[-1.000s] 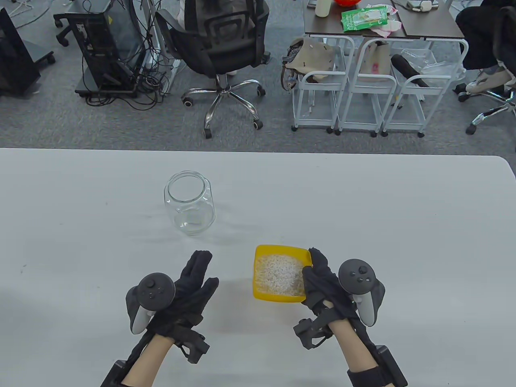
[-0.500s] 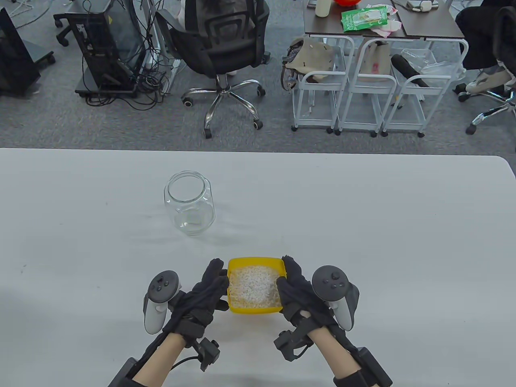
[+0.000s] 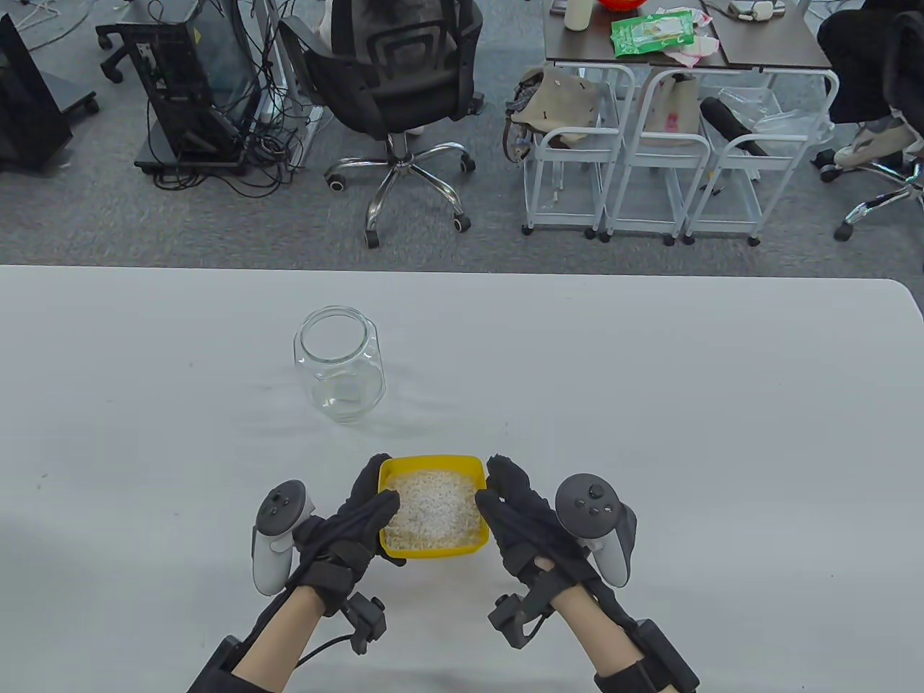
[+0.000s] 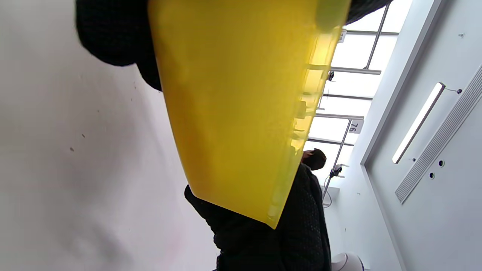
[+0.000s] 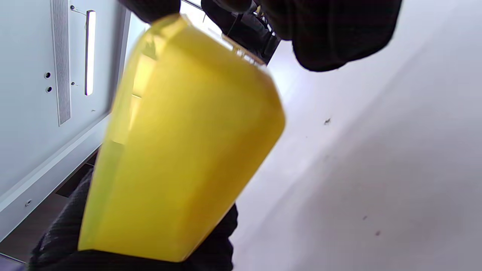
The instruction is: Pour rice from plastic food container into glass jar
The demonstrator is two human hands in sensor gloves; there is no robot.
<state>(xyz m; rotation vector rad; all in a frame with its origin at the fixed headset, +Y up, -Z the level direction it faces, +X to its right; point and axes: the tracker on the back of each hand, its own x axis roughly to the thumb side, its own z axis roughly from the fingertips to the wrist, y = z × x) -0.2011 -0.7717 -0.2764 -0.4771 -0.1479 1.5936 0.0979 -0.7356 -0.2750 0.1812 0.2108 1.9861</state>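
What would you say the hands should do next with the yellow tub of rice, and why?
Probably carry the tub forward and left over the jar before tipping: both the left hand and right hand hold it level, the rice is unpoured, and the jar looks empty.

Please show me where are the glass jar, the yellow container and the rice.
glass jar (image 3: 339,375), table view, its clear wall.
yellow container (image 3: 393,551), table view, near rim.
rice (image 3: 433,509), table view, middle of the heap.
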